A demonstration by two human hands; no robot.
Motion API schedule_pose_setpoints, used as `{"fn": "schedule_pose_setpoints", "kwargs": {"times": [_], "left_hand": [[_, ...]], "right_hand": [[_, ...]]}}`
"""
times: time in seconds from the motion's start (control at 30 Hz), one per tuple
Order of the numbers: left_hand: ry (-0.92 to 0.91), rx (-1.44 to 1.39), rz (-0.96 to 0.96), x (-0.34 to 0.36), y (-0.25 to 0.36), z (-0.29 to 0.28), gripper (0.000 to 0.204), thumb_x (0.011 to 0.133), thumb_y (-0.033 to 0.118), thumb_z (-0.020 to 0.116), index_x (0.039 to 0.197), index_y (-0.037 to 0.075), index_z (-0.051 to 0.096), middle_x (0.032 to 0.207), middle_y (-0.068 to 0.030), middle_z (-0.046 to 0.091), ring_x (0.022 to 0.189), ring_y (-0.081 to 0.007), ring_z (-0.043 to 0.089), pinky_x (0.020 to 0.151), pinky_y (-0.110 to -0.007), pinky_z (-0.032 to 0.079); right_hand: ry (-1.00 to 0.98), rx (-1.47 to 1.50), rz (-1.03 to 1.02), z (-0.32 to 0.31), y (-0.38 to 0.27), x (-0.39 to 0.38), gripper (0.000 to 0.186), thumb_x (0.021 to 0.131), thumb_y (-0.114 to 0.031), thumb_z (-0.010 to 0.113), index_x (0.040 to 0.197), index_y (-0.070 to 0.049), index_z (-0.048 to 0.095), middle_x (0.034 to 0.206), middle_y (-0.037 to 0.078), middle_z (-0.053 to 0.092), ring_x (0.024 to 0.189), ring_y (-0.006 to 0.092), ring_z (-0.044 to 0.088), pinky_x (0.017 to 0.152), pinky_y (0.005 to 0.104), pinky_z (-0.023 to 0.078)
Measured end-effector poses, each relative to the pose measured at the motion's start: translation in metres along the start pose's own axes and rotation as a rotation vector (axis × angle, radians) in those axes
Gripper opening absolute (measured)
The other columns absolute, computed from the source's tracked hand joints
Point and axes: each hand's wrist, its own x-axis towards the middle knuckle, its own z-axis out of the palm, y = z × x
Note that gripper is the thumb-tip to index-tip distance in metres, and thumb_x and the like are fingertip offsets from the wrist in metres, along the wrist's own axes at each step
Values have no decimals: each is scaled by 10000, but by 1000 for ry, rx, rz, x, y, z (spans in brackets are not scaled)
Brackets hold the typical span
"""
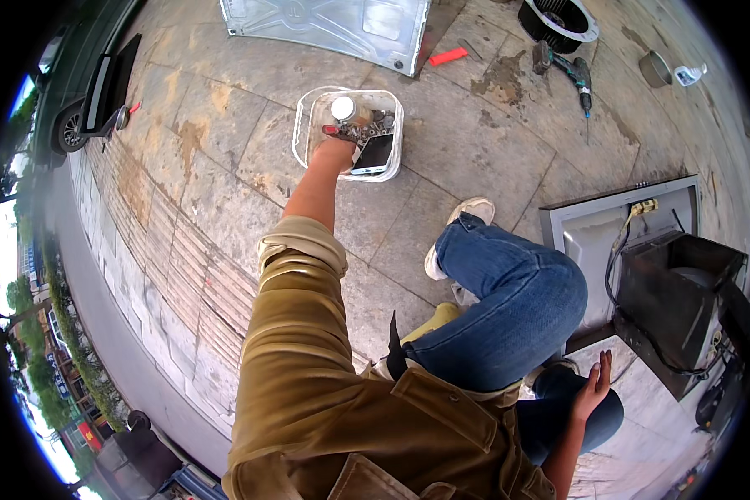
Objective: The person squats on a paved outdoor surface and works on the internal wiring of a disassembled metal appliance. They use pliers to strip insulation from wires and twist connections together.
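Note:
My left hand reaches down into a white plastic basket on the paving. Its fingers are mostly hidden inside, so what they hold, if anything, does not show. Right by that hand is a small red-and-dark item, too small to name. The basket also contains small metal hardware, a jar with a white lid and a phone with a dark screen. Beside my bent knee, my right hand is open with its fingers stretched out, holding nothing.
A grey metal panel lies at the far side. Near it are a red-handled tool, a cordless drill and a round black fan housing. At right stands a range hood body with loose wires. A parked vehicle is far left.

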Motion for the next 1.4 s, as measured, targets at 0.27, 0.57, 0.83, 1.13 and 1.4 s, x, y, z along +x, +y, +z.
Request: {"fn": "schedule_pose_setpoints", "kwargs": {"times": [0.27, 0.57, 0.83, 1.13, 1.4], "left_hand": [[-4, 117, 102, -1, -27, -56, 208, 778, 134, 552, 912, 153, 708, 949, -109, 688, 897, -328, 656, 758, -424, 520], [-34, -342, -182, -78, -42, -77, 245, 790, 157, 534, 799, -44, 674, 818, -215, 676, 583, -278, 668, 554, -358, 540], [-122, -1593, 7, -145, -55, -90, 166, 872, 102, 617, 1008, 15, 654, 783, 0, 598, 631, -77, 535, 551, -191, 450], [274, -1657, 960, -247, 162, -184, 196, 848, 130, 668, 978, -15, 650, 906, -72, 573, 580, -138, 533, 506, -243, 404], [-102, -1495, 1360, -340, 346, -218, 161, 859, 4, 617, 1018, -8, 640, 1002, -87, 564, 759, -135, 581, 565, -247, 461]], "right_hand": [[29, 64, -46, 6, -12, 10, 358, 953, -137, 453, 1232, 71, 536, 1358, 187, 486, 1269, 283, 446, 1078, 365, 298], [27, 81, -128, -1, -26, 4, 361, 963, -156, 457, 1247, 53, 534, 1352, 162, 498, 1262, 261, 455, 1051, 362, 330], [22, 155, -123, -14, -35, -4, 400, 957, -186, 488, 1311, -2, 507, 1302, 125, 546, 1134, 215, 557, 947, 335, 422], [-658, 1079, -278, -2, -185, 25, 472, 928, -170, 580, 1354, -23, 437, 1388, 104, 443, 1259, 215, 445, 1015, 354, 377], [-763, 1721, -258, -19, -178, 18, 502, 885, -255, 593, 1290, -27, 404, 1320, 123, 442, 1253, 241, 421, 1052, 424, 317]]}}
